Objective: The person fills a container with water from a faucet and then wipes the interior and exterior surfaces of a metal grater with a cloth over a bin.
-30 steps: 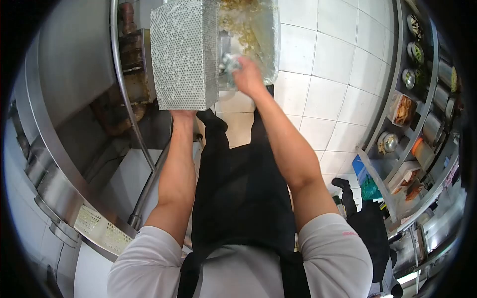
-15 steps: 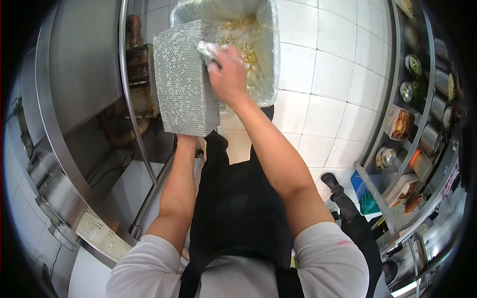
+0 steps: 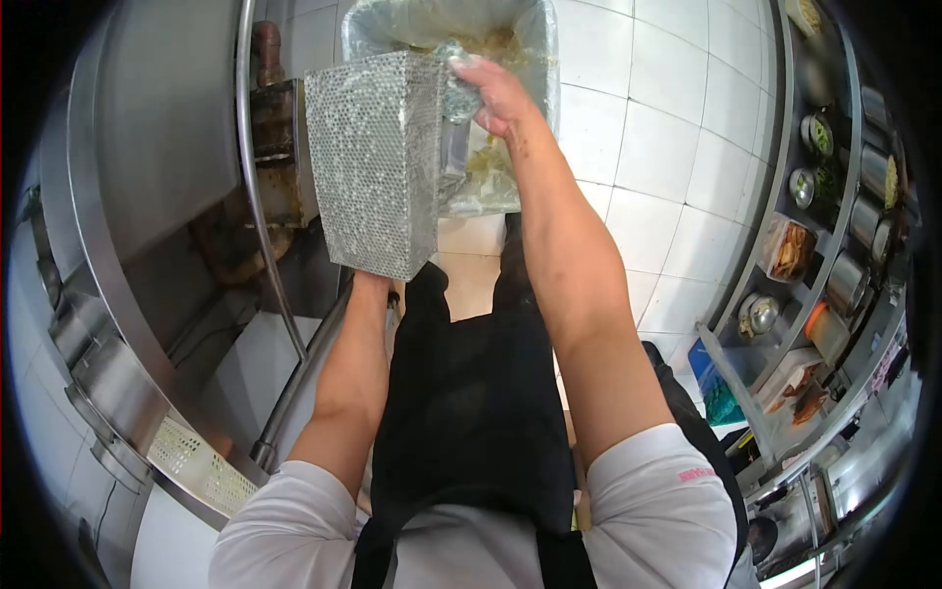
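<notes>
A grey box-shaped perforated metal basket (image 3: 373, 162), dotted all over with small holes, is held up at a slant in front of me. My left hand (image 3: 370, 280) supports it from below, with only the wrist end showing and its fingers hidden behind the metal. At the basket's right edge, my right hand (image 3: 500, 103) grips a wet, greenish-grey scouring pad (image 3: 459, 93). Beneath and beyond both is a bin (image 3: 552, 59) lined with clear plastic, with yellowish food waste inside.
A steel counter with a rail (image 3: 257, 177) runs along my left. White tiles (image 3: 667, 128) cover the floor to the right. Farther right stands a steel shelf (image 3: 746, 388) with bowls and food containers. Another person's dark-clad leg (image 3: 672, 378) is close by my right arm.
My right hand has moved right and slightly up, from the basket's upper face to its right edge. The basket has turned a little, and the other person's leg is now more hidden.
</notes>
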The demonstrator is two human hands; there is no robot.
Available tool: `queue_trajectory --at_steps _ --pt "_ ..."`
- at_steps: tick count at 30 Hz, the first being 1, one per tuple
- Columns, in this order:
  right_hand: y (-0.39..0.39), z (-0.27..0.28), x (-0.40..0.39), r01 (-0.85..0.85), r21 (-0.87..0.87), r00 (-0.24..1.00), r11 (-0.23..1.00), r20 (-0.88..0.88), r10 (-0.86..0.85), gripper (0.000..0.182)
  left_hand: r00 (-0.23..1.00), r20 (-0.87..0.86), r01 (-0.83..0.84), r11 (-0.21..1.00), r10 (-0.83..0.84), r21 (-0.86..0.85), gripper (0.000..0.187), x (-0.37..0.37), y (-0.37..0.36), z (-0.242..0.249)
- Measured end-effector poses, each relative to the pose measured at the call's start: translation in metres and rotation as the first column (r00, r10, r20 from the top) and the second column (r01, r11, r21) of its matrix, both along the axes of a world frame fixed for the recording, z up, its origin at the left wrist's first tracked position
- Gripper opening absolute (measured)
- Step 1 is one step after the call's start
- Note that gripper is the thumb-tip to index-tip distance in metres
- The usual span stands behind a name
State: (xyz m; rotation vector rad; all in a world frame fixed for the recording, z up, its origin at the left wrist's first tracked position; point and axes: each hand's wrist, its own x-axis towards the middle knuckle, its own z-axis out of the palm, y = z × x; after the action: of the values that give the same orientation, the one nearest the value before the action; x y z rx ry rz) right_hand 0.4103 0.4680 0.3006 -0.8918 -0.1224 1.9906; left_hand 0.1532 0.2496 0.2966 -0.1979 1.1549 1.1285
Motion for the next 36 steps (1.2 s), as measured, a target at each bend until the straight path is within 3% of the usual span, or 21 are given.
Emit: queue_trajectory --at_steps 2,4,7,11,14,17,20,23,24,25,26,27,28,32,33,35,36 --pt "0.004 0.013 0.003 -0.127 0.062 0.988 0.990 0.094 0.121 0.033 0.998 -0.038 0.056 0.998 -0.057 -0.024 0.054 -0.003 -0.003 -0.007" --pt "-0.002 0.007 0.003 -0.111 0.117 0.986 0.987 0.136 0.095 0.037 0.978 -0.138 0.151 0.986 -0.160 -0.071 0.056 -0.009 -0.007 -0.013" --pt "-0.011 0.004 0.002 -0.020 0.143 0.991 0.990 0.136 0.000 0.041 0.998 -0.036 -0.055 0.998 0.054 -0.022 0.057 -0.003 -0.004 0.008" --pt "-0.021 0.005 -0.007 0.092 0.123 0.982 0.988 0.153 -0.111 0.043 0.986 -0.122 -0.105 0.992 0.113 0.069 0.052 0.025 0.007 0.050" --pt "-0.028 0.036 -0.005 0.072 0.217 0.877 0.973 0.450 -0.166 0.037 0.995 -0.092 -0.030 0.994 0.039 0.103 0.053 0.026 0.005 0.036" --pt "-0.052 0.048 0.022 0.082 0.283 0.692 0.956 0.674 -0.259 0.032 0.998 -0.069 0.009 0.992 0.000 0.128 0.053 0.012 0.009 0.011" --pt "-0.115 0.092 0.052 -0.150 0.163 0.619 0.975 0.785 -0.036 0.034 0.999 -0.047 -0.009 0.993 0.014 0.118 0.052 0.012 0.008 0.007" --pt "-0.192 0.079 0.078 -0.491 0.067 0.669 0.869 0.667 0.327 0.044 0.998 -0.047 -0.029 0.993 0.034 0.112 0.052 0.003 0.012 0.000" --pt "-0.209 0.076 0.075 -0.626 0.003 0.519 0.780 0.749 0.413 0.044 0.999 -0.045 0.012 0.993 -0.006 0.122 0.054 -0.002 0.012 -0.005" --pt "-0.238 0.036 0.069 -0.722 0.017 0.375 0.691 0.850 0.370 0.045 0.998 -0.043 0.048 0.990 -0.043 0.130 0.056 -0.006 0.009 -0.011" --pt "-0.253 0.023 0.057 -0.747 0.093 0.362 0.658 0.887 0.286 0.044 0.996 -0.042 0.084 0.987 -0.079 0.139 0.058 -0.011 0.006 -0.019" --pt "-0.264 -0.005 0.039 -0.775 -0.016 0.290 0.631 0.878 0.379 0.040 0.994 -0.045 0.106 0.985 -0.100 0.138 0.058 -0.014 0.003 -0.024" --pt "-0.274 -0.037 0.018 -0.807 -0.049 0.214 0.589 0.905 0.368 0.038 0.993 -0.048 0.115 0.986 -0.110 0.122 0.058 -0.016 0.000 -0.026" --pt "-0.282 -0.167 -0.066 -0.877 -0.088 -0.021 0.473 0.989 0.146 0.033 0.988 -0.087 0.128 0.991 -0.124 0.044 0.058 -0.017 -0.003 -0.021" --pt "-0.274 -0.189 -0.084 -0.832 -0.012 -0.072 0.554 0.994 -0.085 0.033 0.986 -0.104 0.131 0.991 -0.129 0.019 0.058 -0.017 -0.005 -0.019" --pt "-0.262 -0.225 -0.113 -0.730 0.183 -0.232 0.658 0.839 -0.491 0.033 0.982 -0.127 0.137 0.990 -0.141 -0.033 0.058 -0.018 -0.009 -0.015" --pt "-0.260 -0.239 -0.118 -0.710 0.191 -0.268 0.678 0.817 -0.510 0.033 0.980 -0.141 0.136 0.989 -0.143 -0.059 0.058 -0.019 -0.012 -0.012"
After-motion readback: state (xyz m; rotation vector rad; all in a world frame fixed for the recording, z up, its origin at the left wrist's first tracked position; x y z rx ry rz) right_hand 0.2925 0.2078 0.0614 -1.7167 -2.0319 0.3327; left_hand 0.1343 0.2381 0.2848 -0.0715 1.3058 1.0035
